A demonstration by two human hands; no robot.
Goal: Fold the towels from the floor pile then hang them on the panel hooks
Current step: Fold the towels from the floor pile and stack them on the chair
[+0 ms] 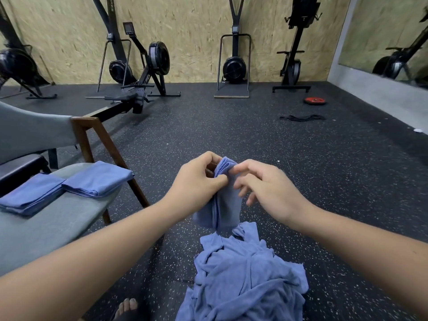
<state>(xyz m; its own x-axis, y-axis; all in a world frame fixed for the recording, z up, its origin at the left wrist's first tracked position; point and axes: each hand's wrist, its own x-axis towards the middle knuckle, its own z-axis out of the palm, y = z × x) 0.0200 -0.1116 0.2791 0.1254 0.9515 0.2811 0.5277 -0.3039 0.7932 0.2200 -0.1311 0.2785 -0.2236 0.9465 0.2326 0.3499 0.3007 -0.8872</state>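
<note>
Towel (225, 200): blue, folded into a narrow hanging strip, held up in the air above the pile; its top edge is pinched between the two hands.
Left hand (199, 176): closed on the towel's top left edge, thumb and fingers pinching the cloth.
Right hand (261, 184): top right edge is nipped by thumb and forefinger; the other fingers are spread loose.
Pile (245, 274): crumpled blue towels on the near floor, directly below the held towel.
Folded towels (67, 185): two are laid side by side on the chair (46, 228) at the left.
</note>
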